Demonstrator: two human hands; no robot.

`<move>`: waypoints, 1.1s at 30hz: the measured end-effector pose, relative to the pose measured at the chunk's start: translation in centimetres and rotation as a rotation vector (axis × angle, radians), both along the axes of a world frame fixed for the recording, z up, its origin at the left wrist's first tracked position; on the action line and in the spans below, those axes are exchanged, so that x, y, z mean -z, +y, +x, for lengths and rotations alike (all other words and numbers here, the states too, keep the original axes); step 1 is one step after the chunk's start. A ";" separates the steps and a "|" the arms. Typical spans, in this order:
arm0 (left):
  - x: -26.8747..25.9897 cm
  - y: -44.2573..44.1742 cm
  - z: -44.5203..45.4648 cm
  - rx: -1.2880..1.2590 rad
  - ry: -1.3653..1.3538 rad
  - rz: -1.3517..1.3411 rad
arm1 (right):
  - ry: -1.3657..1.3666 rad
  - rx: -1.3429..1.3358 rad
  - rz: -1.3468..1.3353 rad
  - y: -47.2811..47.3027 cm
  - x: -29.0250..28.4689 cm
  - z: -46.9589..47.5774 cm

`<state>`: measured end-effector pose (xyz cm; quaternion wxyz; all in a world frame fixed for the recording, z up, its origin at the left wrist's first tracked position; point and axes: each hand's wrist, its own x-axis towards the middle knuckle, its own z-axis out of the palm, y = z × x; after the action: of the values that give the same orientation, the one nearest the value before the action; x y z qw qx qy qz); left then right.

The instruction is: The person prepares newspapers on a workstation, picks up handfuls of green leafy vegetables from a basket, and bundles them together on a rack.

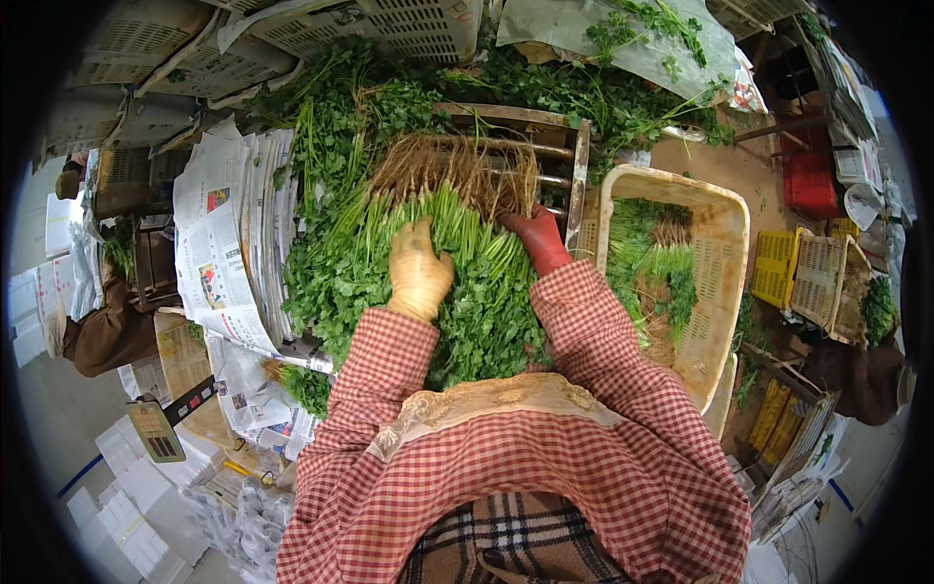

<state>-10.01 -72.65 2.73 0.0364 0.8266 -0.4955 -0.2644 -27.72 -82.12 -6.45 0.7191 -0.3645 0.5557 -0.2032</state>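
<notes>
A wide layer of leafy green herbs, like coriander (481, 314), lies before me with its brown roots (452, 164) pointing away. My left hand (421, 269), in a pale yellowish glove, rests on the stems, fingers partly hidden among them; whether it grips any is unclear. At the right edge of the layer, my right hand (538, 237), in a red glove, touches the stems by the roots. Its fingertips are hidden under the roots, so its grip cannot be told. Behind the roots shows a metal-barred rack (580, 182).
Right of the rack stands a plastic basket (719, 292) holding rooted herbs. Stacked newspapers (219, 241) lie at left, near a scale display (155, 431). Crates (416, 29) and more greens (343, 80) are at the back. Other people (120, 328) work at both sides.
</notes>
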 end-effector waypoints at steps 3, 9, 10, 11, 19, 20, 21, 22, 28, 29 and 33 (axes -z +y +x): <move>-2.0 0.3 0.9 -0.067 0.154 -0.024 | 0.069 0.059 0.013 1.0 1.6 -0.6; 1.0 4.8 -1.2 0.084 -0.122 -0.192 | 0.078 -0.145 0.038 -0.1 0.3 -0.3; 2.3 5.5 -1.2 0.130 -0.090 -0.279 | 0.077 -0.184 0.037 -0.6 -0.8 0.1; 3.2 6.1 -1.1 0.174 -0.056 -0.364 | 0.079 -0.224 0.038 -1.1 -2.0 0.6; 2.4 4.8 -3.7 0.445 -0.132 -0.312 | 0.044 -0.551 -0.120 -4.7 0.2 6.8; 1.8 4.3 -3.6 0.428 -0.056 -0.391 | 0.128 -0.621 -0.081 -5.1 -0.2 6.7; 1.7 4.4 -3.6 0.426 -0.036 -0.392 | 0.058 -0.585 -0.030 -4.9 -0.8 6.4; 1.6 4.4 -3.6 0.427 -0.017 -0.397 | -0.011 -0.546 0.018 -4.5 -1.4 5.7; 1.9 4.6 -4.2 0.418 0.025 -0.432 | -0.205 -0.517 -0.045 -3.8 -4.0 5.8; 2.0 4.6 -4.3 0.407 0.029 -0.412 | -0.164 -0.588 -0.082 -3.8 -4.2 6.5; 1.7 4.1 -4.5 0.434 0.021 -0.341 | -0.079 -0.712 -0.180 -4.8 -2.4 7.9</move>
<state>-14.52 -68.53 1.06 0.1226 0.6804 -0.6978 -0.1874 -19.84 -86.92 -4.10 0.7306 -0.5889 0.3457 -0.0024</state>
